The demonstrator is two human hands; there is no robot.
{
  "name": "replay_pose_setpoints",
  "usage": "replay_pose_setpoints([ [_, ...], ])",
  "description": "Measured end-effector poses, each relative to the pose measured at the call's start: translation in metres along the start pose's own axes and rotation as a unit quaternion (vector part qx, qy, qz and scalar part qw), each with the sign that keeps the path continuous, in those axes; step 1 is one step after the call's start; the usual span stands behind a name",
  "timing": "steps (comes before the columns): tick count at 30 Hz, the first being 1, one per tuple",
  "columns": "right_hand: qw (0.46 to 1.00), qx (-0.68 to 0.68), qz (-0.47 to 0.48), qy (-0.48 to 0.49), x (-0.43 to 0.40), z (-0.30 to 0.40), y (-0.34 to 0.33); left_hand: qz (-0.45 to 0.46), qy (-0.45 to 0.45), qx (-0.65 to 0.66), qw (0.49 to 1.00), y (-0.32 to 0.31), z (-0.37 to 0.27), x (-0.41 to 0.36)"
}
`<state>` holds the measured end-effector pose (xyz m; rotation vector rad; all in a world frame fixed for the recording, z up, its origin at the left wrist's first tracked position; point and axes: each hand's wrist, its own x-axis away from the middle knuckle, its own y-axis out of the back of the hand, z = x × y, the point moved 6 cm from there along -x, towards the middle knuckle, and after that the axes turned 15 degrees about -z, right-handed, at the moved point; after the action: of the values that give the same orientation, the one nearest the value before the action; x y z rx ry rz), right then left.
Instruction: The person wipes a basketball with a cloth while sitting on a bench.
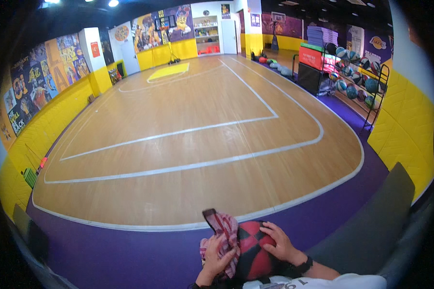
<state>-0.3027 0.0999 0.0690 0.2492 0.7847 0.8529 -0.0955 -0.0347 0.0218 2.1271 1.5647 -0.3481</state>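
Observation:
A red and black ball [251, 249], patterned like a basketball, rests close against my body at the bottom of the view. Spread over its upper right side is my right hand [279, 242], fingers apart and steadying it. My left hand [217, 254] grips a bunched pink and dark red striped cloth [226, 225] against the ball's left side. A dark strip sticks up from the cloth's top end. The ball's underside is hidden by my arms and white clothing.
Ahead lies an indoor wooden court [188, 144] with white lines and a purple border [130, 249]. At right stands a black rack [378, 95] with several basketballs. A green object [29, 177] leans by the left yellow padded wall [54, 126]. Grey bench-like surfaces [369, 220] flank me.

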Motion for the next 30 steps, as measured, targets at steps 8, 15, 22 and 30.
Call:
replay_pose_setpoints([
  [8, 0.999, 0.020, 0.030, 0.000, -0.018, 0.000, -0.009, -0.002, -0.024, -0.026, 0.999, 0.000, -0.020, -0.011],
  [15, 0.997, -0.025, 0.064, -0.021, -0.026, -0.014, -0.019, -0.039, 0.318, 0.233, 0.918, -0.002, 0.072, 0.010],
  [22, 0.927, -0.266, -0.063, -0.256, 0.026, -0.103, -0.012, -0.125, 0.373, 0.263, 0.881, -0.006, 0.061, 0.031],
  [30, 0.933, -0.268, 0.194, -0.143, -0.012, -0.062, -0.014, 0.009, 0.220, 0.252, 0.942, 0.010, -0.034, -0.027],
])
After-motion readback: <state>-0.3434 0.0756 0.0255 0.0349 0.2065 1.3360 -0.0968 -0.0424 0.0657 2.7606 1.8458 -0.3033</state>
